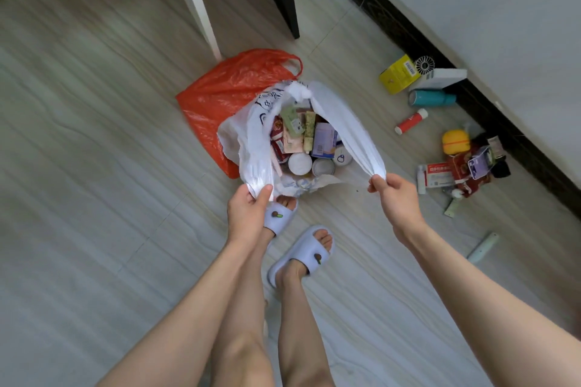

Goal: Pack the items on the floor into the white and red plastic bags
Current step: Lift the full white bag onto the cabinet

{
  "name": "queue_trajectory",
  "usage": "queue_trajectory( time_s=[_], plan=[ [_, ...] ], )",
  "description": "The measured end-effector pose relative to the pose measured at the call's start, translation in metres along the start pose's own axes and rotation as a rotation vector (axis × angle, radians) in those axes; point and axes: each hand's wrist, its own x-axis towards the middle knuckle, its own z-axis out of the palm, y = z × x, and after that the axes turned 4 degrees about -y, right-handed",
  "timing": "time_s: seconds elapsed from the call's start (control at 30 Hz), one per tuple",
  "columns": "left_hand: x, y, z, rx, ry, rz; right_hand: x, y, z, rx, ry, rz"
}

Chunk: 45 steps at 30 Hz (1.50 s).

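The left hand (250,207) and the right hand (394,195) each pinched a handle of the white bag (251,141), holding it open over the floor (94,166); it already looked nearly full of boxes, jars and packets. The red bag (226,88) lay flat and seemingly empty just behind it, so that half of the job looked untouched. Well to the right, along the wall, a yellow box (397,74), a teal bottle (432,98), a red tube (410,121) and a heap of small packets (465,166) waited unpacked, with nothing blocking the way.
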Motion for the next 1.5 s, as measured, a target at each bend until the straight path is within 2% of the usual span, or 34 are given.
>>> queue_trajectory(
  time_s=[0.13,0.37,0.6,0.7,0.83,0.97,1.2,1.4,1.5],
  plan=[
    [-0.018,0.052,-0.028,0.033,-0.040,0.104,-0.028,-0.041,-0.013,-0.031,-0.011,-0.035],
    [-0.046,0.121,-0.100,0.045,-0.050,0.074,-0.097,-0.100,-0.018,-0.002,-0.079,-0.082],
    [-0.139,0.182,-0.162,-0.054,-0.073,0.201,-0.201,-0.154,-0.050,0.137,-0.116,-0.223],
    [-0.200,0.197,-0.197,-0.129,-0.028,0.272,-0.254,-0.188,-0.062,0.124,-0.219,-0.332],
    [-0.270,0.193,-0.246,-0.234,0.084,0.287,-0.323,-0.222,-0.064,-0.020,-0.418,-0.477],
    [-0.313,0.186,-0.283,-0.282,0.145,0.304,-0.380,-0.244,-0.031,-0.141,-0.557,-0.609],
    [-0.359,0.168,-0.367,-0.417,0.200,0.382,-0.450,-0.268,0.025,-0.245,-0.606,-0.689],
    [-0.360,0.150,-0.488,-0.577,0.342,0.441,-0.527,-0.304,0.123,-0.234,-0.613,-0.762],
    [-0.356,0.137,-0.563,-0.581,0.359,0.468,-0.566,-0.325,0.186,-0.239,-0.573,-0.770]
  ],
)
